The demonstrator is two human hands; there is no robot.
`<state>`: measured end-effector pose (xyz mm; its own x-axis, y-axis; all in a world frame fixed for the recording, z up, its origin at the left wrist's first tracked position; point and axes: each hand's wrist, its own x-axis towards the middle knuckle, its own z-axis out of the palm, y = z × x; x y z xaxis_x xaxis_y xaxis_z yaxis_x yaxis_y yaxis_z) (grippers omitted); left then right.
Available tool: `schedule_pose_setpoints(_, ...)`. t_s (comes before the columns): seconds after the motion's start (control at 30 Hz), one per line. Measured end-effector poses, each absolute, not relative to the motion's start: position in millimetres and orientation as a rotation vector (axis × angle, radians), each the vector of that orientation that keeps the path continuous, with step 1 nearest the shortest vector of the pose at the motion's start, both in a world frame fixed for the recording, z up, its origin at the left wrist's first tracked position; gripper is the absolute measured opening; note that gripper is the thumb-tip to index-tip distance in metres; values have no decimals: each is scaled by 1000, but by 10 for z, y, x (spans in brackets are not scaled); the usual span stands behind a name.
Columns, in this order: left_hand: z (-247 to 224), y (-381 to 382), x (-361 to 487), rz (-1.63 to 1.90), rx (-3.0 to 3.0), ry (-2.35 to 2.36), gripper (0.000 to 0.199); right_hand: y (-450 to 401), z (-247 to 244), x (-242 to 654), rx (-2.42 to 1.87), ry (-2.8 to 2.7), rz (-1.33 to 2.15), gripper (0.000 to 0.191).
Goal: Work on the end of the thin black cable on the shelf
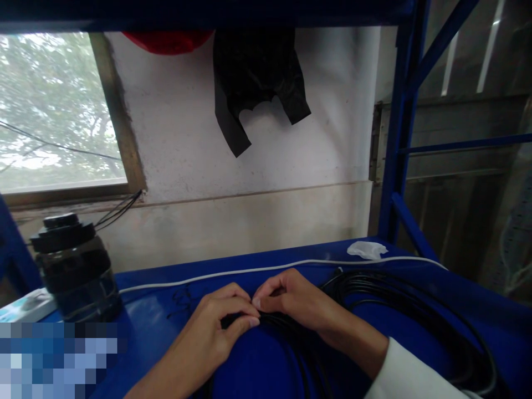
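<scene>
Head view: I see my left hand (222, 316) gripping black cable (279, 320); right hand (293, 299) pinched beside it, on what I cannot tell; slackening could let loops below spring apart.

Head cam, fwd/down, near hands (224, 313)

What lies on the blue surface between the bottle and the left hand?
The head view shows a tangle of thin black strands near the left hand, with a white cord passing behind.
</scene>
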<state>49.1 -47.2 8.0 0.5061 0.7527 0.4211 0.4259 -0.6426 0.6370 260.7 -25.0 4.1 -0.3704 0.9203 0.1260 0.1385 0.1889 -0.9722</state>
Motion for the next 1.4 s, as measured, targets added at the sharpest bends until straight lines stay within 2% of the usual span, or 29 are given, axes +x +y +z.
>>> schedule_pose_setpoints(0.2, 13, -465, 508, 1011, 2335, 995, 15, -222, -52, 2585, -994, -1721, 1170, 18)
schedule_pose_setpoints(0.43, 11, -470, 536, 1007, 2193, 1308, 13, -323, -2, 2528, -1015, -1802, 1004, 18)
schedule_pose_setpoints(0.53, 24, -466, 558, 1038, 2150, 1251, 15, -374, 53, 2515, -962, -1840, 992, 22)
schedule_pose_setpoints(0.63, 57, -476, 571, 1020, 2164, 1213, 9, -401, 72, 2516, -945, -1872, 959, 26)
schedule_pose_setpoints(0.83, 81, -503, 552, 1001, 2160, 1341, 11, -470, 90, 2548, -892, -1908, 908, 12)
schedule_pose_setpoints(0.93, 45, -492, 549, 1011, 2136, 1396, 13, -496, 95, 2564, -893, -1915, 865, 12)
schedule_pose_setpoints(1.4, 92, -473, 478, 1024, 2019, 1023, 4, -505, -41, 2534, -1212, -1939, 647, 23)
